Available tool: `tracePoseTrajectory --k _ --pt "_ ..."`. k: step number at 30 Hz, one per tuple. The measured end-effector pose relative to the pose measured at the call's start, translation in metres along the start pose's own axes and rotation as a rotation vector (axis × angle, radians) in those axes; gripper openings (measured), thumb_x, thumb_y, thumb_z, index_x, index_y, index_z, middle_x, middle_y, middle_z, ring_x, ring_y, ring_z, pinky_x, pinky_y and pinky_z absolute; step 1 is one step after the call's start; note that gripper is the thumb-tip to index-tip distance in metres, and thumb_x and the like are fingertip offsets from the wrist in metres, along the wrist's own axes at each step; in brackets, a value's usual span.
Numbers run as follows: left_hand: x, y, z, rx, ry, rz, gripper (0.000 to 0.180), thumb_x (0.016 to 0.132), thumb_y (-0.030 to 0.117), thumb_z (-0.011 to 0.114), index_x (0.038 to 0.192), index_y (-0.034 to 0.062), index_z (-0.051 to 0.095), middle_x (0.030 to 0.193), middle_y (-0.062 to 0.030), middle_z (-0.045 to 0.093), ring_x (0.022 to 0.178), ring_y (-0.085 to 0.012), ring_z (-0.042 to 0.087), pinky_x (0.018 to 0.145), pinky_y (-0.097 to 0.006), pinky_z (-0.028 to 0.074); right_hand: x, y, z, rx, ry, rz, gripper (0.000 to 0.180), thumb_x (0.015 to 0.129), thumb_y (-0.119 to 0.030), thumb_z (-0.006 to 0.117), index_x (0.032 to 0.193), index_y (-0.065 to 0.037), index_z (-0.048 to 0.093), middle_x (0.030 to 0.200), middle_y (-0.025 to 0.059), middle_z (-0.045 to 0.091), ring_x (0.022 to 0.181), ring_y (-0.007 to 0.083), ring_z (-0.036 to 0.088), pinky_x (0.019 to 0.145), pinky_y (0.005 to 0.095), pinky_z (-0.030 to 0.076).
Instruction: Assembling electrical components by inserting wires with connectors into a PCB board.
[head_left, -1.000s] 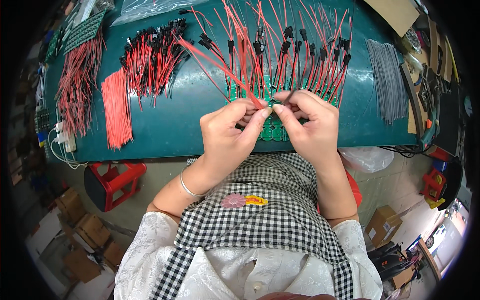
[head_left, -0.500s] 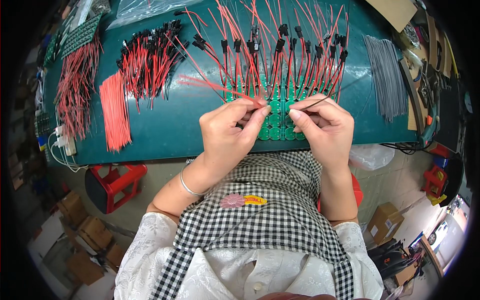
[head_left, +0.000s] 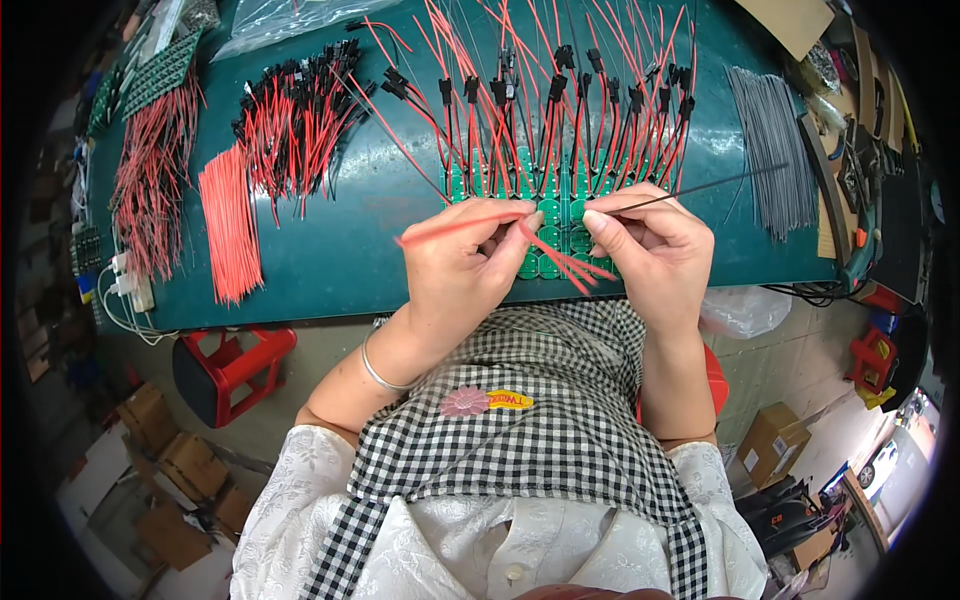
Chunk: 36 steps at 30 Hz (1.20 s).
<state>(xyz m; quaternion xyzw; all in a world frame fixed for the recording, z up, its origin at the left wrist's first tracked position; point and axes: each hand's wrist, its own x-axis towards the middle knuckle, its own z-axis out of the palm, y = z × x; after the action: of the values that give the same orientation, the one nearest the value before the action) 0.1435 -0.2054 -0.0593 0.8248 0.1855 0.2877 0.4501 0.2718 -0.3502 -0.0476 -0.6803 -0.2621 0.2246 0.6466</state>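
Observation:
My left hand pinches several red wires between thumb and fingertips. Their ends fan out toward my right hand and also back over my knuckles, smeared by motion. Between thumb and forefinger of my right hand are thin black wires, their tails pointing up to the right. Both hands hover over a panel of round green circuit boards, partly hidden beneath them. Red and black wires with black plug connectors rise from the far part of the panel.
On the left of the green table lie a red wire bundle, a pile of black-plugged leads and boards with wires attached. Grey wires lie at the right. A red stool stands below the left edge.
The red wires in my left hand have swung, with ends now fanning toward the lower right. My right hand has shifted slightly right, and its black wires lie flatter.

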Motion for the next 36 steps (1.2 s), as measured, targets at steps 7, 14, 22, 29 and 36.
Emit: tracePoseTrajectory --k 7,14,22,29,36 --pt "0.000 -0.005 0.006 -0.016 0.063 0.038 0.018 0.082 -0.002 0.078 0.100 -0.0032 0.074 0.081 -0.0126 0.074 0.059 -0.0130 0.067 0.052 -0.025 0.052 0.001 0.003 0.004 -0.054 0.069 -0.046 0.010 0.083 0.004 0.077 0.093 0.004 0.076 0.090 0.0104 0.073 0.073 0.0112 0.068 0.061 0.0231 0.056" --pt "0.000 -0.003 0.006 -0.004 0.059 -0.004 0.023 0.082 -0.002 0.079 0.105 -0.0038 0.074 0.080 -0.0128 0.074 0.058 -0.0112 0.066 0.051 -0.024 0.052 0.002 0.007 0.006 -0.128 0.089 -0.129 0.009 0.081 0.005 0.077 0.090 0.004 0.077 0.087 0.0109 0.074 0.073 0.0123 0.069 0.061 0.0239 0.056" --pt "-0.004 0.002 0.001 -0.141 0.084 -0.122 0.015 0.083 -0.003 0.077 0.098 -0.0040 0.074 0.087 -0.0112 0.075 0.064 -0.0098 0.069 0.056 -0.024 0.056 0.003 0.007 0.006 -0.151 0.084 -0.162 0.009 0.081 0.004 0.077 0.090 0.003 0.077 0.086 0.0107 0.074 0.072 0.0123 0.069 0.061 0.0242 0.056" --pt "0.002 0.015 -0.007 -0.272 -0.015 -0.179 0.009 0.086 -0.004 0.074 0.095 -0.0048 0.073 0.087 -0.0100 0.075 0.070 -0.0111 0.071 0.061 -0.023 0.058 0.004 0.007 0.006 -0.200 0.079 -0.174 0.009 0.081 0.003 0.078 0.090 0.003 0.077 0.084 0.0099 0.073 0.070 0.0121 0.069 0.060 0.0239 0.056" --pt "0.002 0.013 0.004 -0.320 0.007 -0.240 0.008 0.086 -0.004 0.074 0.094 -0.0043 0.072 0.084 -0.0094 0.075 0.071 -0.0110 0.072 0.060 -0.023 0.059 0.006 0.002 0.007 -0.235 0.040 -0.214 0.008 0.079 0.003 0.078 0.087 0.003 0.077 0.082 0.0096 0.073 0.064 0.0096 0.066 0.054 0.0219 0.051"
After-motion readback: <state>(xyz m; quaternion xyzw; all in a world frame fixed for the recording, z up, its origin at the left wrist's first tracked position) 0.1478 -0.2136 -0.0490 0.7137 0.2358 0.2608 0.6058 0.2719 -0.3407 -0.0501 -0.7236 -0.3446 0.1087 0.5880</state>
